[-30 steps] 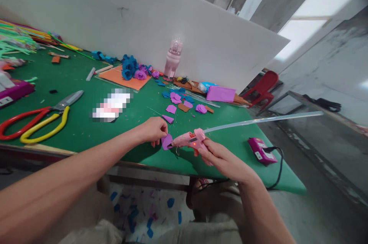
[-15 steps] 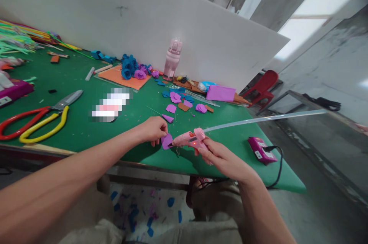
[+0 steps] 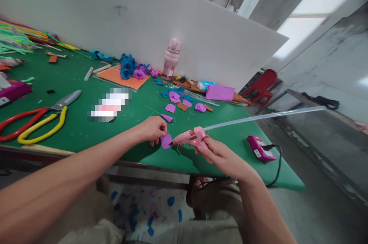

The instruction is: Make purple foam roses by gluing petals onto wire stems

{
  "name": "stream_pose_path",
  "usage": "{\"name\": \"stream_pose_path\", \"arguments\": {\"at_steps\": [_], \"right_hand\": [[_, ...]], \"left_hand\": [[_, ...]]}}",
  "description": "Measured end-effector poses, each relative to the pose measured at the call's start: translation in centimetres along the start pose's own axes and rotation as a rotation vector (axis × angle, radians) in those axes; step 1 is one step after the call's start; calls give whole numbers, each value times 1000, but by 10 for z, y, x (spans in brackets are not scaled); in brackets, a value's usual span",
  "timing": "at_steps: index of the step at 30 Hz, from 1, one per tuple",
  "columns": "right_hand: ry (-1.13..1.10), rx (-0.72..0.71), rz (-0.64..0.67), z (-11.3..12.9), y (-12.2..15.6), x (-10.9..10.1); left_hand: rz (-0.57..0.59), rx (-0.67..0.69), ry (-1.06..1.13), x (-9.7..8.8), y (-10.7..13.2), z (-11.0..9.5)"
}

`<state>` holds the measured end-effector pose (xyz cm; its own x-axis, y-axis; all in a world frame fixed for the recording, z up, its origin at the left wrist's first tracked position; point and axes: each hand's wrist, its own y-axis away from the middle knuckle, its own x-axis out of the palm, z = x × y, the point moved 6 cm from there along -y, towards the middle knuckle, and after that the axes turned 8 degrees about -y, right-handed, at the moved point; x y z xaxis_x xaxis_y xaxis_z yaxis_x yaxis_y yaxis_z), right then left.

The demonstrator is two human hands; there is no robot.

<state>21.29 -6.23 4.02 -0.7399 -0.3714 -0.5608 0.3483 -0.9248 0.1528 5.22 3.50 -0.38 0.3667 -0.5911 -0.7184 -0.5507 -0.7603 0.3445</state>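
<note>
My left hand (image 3: 153, 130) is closed in a pinch on a small purple foam petal (image 3: 166, 141), held just above the green table (image 3: 86, 121) near its front edge. My right hand (image 3: 218, 154) grips a pink glue gun (image 3: 190, 138) whose nozzle touches the petal. A long clear glue stick (image 3: 264, 116) juts from the back of the gun toward the right. More purple and blue foam petals (image 3: 179, 100) lie on the table behind my hands.
Large red and yellow scissors (image 3: 40, 119) lie at the left. Blue and purple foam roses (image 3: 132, 68) sit on an orange sheet, beside a pink bottle (image 3: 171, 58). A purple power adapter (image 3: 260, 149) with black cord lies right. A white board stands behind; a red chair (image 3: 263, 85) beyond.
Hardly anything differs; both hands, the petal and the glue gun have shifted very slightly up and left in view.
</note>
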Motion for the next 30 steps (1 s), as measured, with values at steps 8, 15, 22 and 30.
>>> {"name": "stream_pose_path", "arguments": {"at_steps": [8,15,22,30], "right_hand": [[28,9,-18,-1,0,-2],[25,43,-46,-4,1,-4],[25,48,-78,-7,2,-7],[-31,47,-56,-3,2,-5]], "left_hand": [[-4,-6,-1,1,-2,3],[5,-11,19,1,-1,2],[7,-18,4,-1,1,0],[4,6,27,1,-1,1]]}}
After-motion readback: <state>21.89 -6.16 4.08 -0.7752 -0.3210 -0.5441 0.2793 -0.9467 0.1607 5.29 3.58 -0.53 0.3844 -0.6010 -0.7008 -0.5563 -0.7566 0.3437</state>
